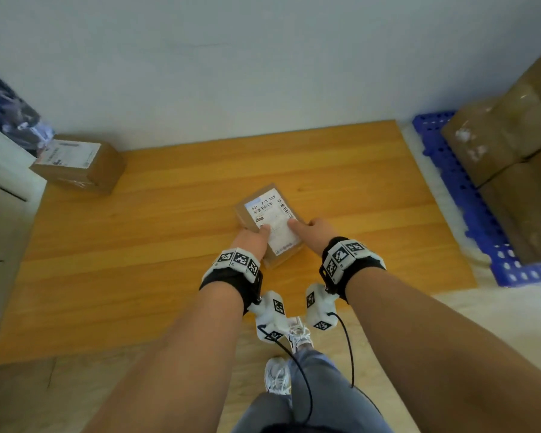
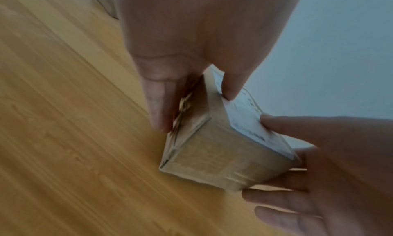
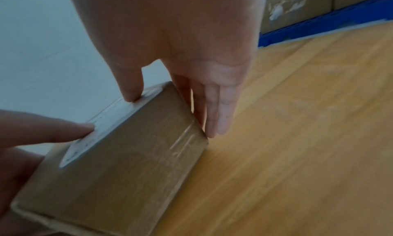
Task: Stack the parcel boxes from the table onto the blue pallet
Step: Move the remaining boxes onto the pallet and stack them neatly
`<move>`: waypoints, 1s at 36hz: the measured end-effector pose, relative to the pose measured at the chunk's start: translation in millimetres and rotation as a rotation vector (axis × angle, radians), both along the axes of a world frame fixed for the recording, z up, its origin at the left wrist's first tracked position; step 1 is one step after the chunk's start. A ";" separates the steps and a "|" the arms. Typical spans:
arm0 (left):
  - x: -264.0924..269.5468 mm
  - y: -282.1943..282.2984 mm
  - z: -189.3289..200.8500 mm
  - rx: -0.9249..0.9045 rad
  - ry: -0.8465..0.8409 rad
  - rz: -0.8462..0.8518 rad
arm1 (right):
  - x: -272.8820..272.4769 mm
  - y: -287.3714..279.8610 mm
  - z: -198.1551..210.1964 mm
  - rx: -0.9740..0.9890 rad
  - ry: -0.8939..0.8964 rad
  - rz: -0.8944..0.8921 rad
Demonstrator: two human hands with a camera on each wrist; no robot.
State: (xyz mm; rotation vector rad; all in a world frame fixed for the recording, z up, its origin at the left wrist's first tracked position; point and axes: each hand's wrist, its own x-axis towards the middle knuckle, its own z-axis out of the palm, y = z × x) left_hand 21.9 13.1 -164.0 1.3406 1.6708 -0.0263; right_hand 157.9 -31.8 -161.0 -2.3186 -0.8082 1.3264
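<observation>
A small brown parcel box (image 1: 269, 223) with a white shipping label on top lies near the middle of the wooden table (image 1: 169, 245). My left hand (image 1: 256, 237) grips its left side, fingers (image 2: 157, 108) straight down the side and thumb on the label. My right hand (image 1: 308, 228) grips the right side the same way, fingers (image 3: 214, 115) reaching down to the table. The taped near end of the box (image 2: 212, 154) faces me. The blue pallet (image 1: 469, 195) stands on the floor to the right.
A second labelled box (image 1: 78, 164) sits at the table's far left corner, by a white wall. Several brown boxes (image 1: 512, 151) are stacked on the pallet. A white cabinet (image 1: 0, 195) stands at the left. My legs and shoes are below the table's near edge.
</observation>
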 end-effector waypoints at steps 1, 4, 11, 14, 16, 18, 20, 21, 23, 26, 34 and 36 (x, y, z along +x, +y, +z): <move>3.8 -3.9 1.6 0.004 -0.023 -0.008 | 3.3 -6.4 2.0 -0.003 -0.013 -0.022; 20.1 -17.4 9.8 0.017 -0.099 -0.077 | 16.1 -25.8 8.0 -0.002 -0.042 -0.095; 76.3 -59.3 34.9 0.068 -0.118 -0.329 | 57.1 -85.2 29.0 0.044 -0.047 -0.287; 105.6 -79.0 47.3 0.106 -0.107 -0.426 | 81.3 -113.7 37.7 0.072 -0.045 -0.392; 127.4 -95.6 58.2 0.137 -0.109 -0.493 | 99.2 -134.2 44.3 0.085 -0.058 -0.451; 150.7 -113.1 66.1 0.152 -0.114 -0.544 | 118.0 -157.2 50.6 0.109 -0.071 -0.515; 175.7 -131.8 71.3 0.155 -0.123 -0.576 | 137.9 -183.3 56.9 0.133 -0.090 -0.567; 188.1 -142.5 73.8 0.162 -0.125 -0.590 | 147.9 -197.1 60.0 0.139 -0.103 -0.587; 214.1 -166.2 79.4 0.179 -0.122 -0.628 | 170.0 -225.6 64.7 0.140 -0.134 -0.622; 252.9 -206.6 90.8 0.178 -0.165 -0.690 | 203.5 -269.8 71.9 0.136 -0.149 -0.701; 356.2 -321.5 115.1 0.249 -0.226 -0.774 | 302.0 -386.9 87.4 0.244 -0.142 -0.884; 378.6 -344.4 122.0 0.284 -0.243 -0.804 | 324.8 -410.3 90.3 0.285 -0.140 -0.908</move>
